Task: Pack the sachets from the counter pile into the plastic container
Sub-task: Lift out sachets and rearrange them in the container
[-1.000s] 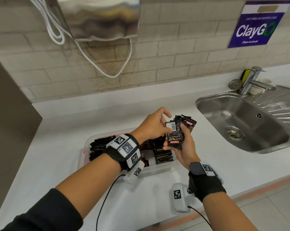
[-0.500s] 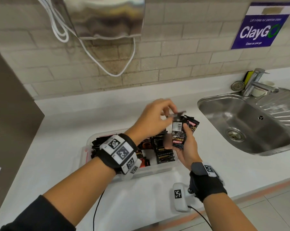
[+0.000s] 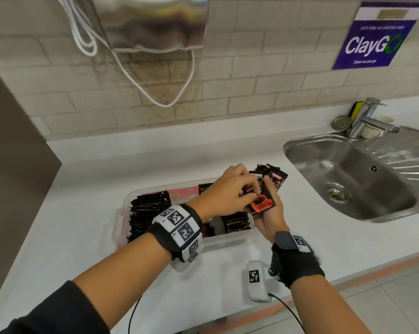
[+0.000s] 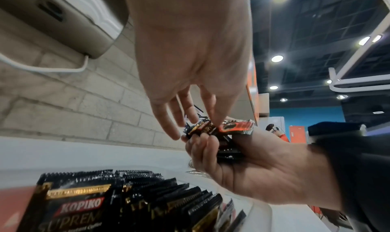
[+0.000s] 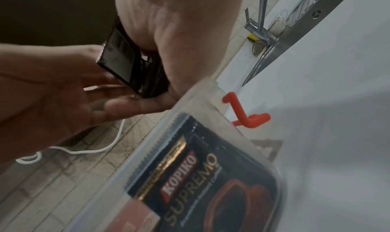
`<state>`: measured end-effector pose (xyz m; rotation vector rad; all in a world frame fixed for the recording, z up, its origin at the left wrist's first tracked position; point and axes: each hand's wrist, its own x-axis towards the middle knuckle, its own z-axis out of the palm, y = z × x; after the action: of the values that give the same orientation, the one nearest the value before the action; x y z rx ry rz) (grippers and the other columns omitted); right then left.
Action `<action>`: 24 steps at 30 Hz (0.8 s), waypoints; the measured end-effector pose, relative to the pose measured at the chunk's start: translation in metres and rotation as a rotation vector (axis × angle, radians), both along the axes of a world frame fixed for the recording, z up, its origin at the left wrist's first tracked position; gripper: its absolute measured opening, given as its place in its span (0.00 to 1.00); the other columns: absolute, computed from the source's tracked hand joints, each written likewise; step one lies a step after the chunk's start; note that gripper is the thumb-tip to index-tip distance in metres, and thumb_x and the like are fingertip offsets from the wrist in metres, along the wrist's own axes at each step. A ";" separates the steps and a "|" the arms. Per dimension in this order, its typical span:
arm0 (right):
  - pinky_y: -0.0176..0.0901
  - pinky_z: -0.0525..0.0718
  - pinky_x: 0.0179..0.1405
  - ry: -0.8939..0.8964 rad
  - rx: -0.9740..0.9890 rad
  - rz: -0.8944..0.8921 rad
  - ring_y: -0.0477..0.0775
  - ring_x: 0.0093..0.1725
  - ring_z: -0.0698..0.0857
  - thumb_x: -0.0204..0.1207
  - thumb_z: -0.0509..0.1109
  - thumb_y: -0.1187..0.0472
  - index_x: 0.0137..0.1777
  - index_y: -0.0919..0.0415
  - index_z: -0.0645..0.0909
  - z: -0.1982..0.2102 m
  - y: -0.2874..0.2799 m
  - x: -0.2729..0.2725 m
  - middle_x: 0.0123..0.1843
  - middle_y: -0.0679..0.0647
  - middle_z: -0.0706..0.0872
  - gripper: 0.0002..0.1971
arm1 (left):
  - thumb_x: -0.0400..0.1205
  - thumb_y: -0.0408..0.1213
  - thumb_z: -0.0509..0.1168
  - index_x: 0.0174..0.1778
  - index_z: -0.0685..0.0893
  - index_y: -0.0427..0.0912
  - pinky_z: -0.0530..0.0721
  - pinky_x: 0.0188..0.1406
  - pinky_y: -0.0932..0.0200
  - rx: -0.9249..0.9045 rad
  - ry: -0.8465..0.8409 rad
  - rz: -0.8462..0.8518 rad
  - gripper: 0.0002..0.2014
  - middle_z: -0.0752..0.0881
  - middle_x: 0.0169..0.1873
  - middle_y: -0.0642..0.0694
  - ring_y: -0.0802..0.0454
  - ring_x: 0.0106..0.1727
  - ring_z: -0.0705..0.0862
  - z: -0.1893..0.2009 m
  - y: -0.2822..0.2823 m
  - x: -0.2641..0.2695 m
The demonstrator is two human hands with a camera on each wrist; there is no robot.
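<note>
My right hand holds a fanned stack of black sachets palm up, above the right end of the clear plastic container. My left hand reaches over from the left and pinches the top sachet, which shows a red cup face up. The left wrist view shows my left fingertips on that top sachet, with the right hand gripping the stack beneath. In the right wrist view the stack sits between both hands. Rows of sachets stand on edge in the container.
A steel sink with a tap lies to the right. A steel wall unit with a looping white cable hangs above. A brown panel closes the left side. The container's red latch juts out on the sink side.
My left hand lifted a sachet off the stack, and it now lies low on the stack with its cup picture up, where a barcode side showed before. The right hand stayed put.
</note>
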<state>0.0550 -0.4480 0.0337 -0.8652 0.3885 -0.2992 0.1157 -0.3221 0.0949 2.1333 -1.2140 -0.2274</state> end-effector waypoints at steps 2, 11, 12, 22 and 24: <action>0.49 0.90 0.27 -0.025 -0.023 0.024 0.61 0.44 0.92 0.83 0.63 0.45 0.59 0.67 0.81 0.000 0.001 0.000 0.48 0.65 0.89 0.23 | 0.83 0.34 0.70 0.55 0.83 0.49 0.80 0.54 0.60 -0.029 0.065 0.062 0.07 0.74 0.55 0.49 0.53 0.60 0.77 -0.003 -0.001 0.004; 0.49 0.89 0.25 -0.019 -0.060 0.050 0.60 0.30 0.87 0.82 0.62 0.43 0.61 0.71 0.82 -0.001 0.000 0.001 0.45 0.69 0.88 0.28 | 0.76 0.29 0.78 0.57 0.86 0.47 0.80 0.41 0.71 -0.073 0.413 0.132 0.16 0.87 0.41 0.54 0.65 0.38 0.84 0.008 0.008 0.023; 0.49 0.89 0.25 -0.012 -0.057 0.039 0.60 0.31 0.88 0.80 0.63 0.43 0.61 0.70 0.82 -0.001 0.000 0.001 0.45 0.67 0.89 0.28 | 0.75 0.28 0.78 0.55 0.86 0.46 0.81 0.40 0.69 -0.083 0.458 0.121 0.15 0.88 0.41 0.53 0.65 0.36 0.85 0.012 0.012 0.027; 0.49 0.89 0.28 -0.013 -0.068 0.026 0.59 0.31 0.87 0.82 0.64 0.42 0.57 0.66 0.82 -0.003 0.000 0.002 0.38 0.65 0.87 0.24 | 0.76 0.27 0.77 0.43 0.88 0.47 0.81 0.31 0.65 -0.076 0.508 0.234 0.10 0.89 0.35 0.54 0.58 0.35 0.86 0.031 0.058 0.061; 0.50 0.89 0.28 -0.011 -0.072 0.027 0.60 0.32 0.87 0.79 0.65 0.41 0.59 0.68 0.81 -0.004 -0.001 0.003 0.37 0.65 0.86 0.27 | 0.75 0.27 0.78 0.42 0.88 0.47 0.80 0.29 0.64 0.014 0.419 0.307 0.10 0.87 0.35 0.51 0.58 0.32 0.85 0.028 0.063 0.066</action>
<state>0.0581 -0.4486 0.0295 -0.9381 0.3572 -0.2938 0.1819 -0.2590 0.1224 2.1104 -0.6400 -0.5154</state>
